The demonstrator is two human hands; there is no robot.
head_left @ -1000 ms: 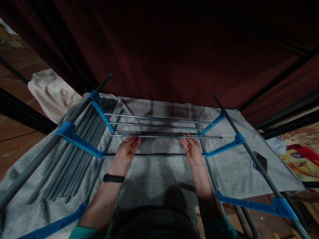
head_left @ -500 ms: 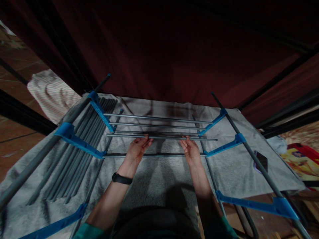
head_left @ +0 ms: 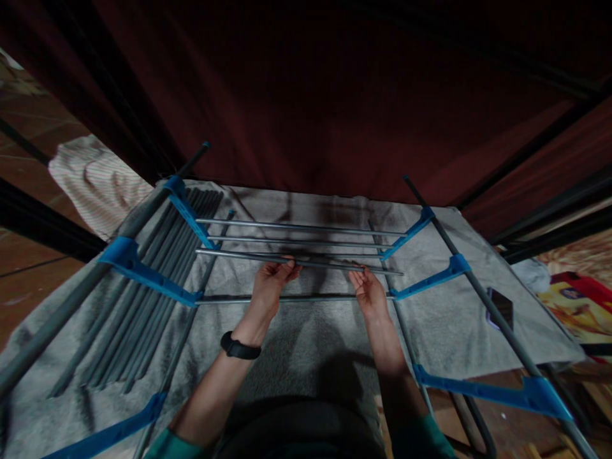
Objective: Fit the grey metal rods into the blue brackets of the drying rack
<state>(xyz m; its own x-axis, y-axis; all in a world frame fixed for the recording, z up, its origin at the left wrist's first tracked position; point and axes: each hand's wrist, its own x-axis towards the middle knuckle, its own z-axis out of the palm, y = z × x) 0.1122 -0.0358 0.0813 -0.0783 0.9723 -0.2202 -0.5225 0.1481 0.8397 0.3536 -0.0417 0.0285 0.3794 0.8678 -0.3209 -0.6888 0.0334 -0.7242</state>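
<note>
Between my two hands a loose grey metal tube (head_left: 325, 263) lies crosswise, its left end higher than its right. My left hand (head_left: 275, 277) pinches it left of the middle. Fingers of my right hand (head_left: 367, 285) close on it toward the right end. Around it stands a rack frame of grey tubes joined by blue plastic brackets (head_left: 148, 274) on the left and matching blue brackets (head_left: 433, 278) on the right. Several crossbars (head_left: 296, 227) span the brackets behind the held tube, and one crossbar (head_left: 310, 298) runs nearer to me.
Several loose grey tubes (head_left: 148, 306) lie side by side on the grey cloth (head_left: 306, 344) at left. A phone (head_left: 500, 308) rests on the cloth at right, by the frame's upright. A dark red curtain (head_left: 306, 115) hangs behind. A striped cloth (head_left: 95, 185) lies at far left.
The held tube has shifted left and tilted, its left end rising and its right end dropping. My left hand has moved slightly right along it.
</note>
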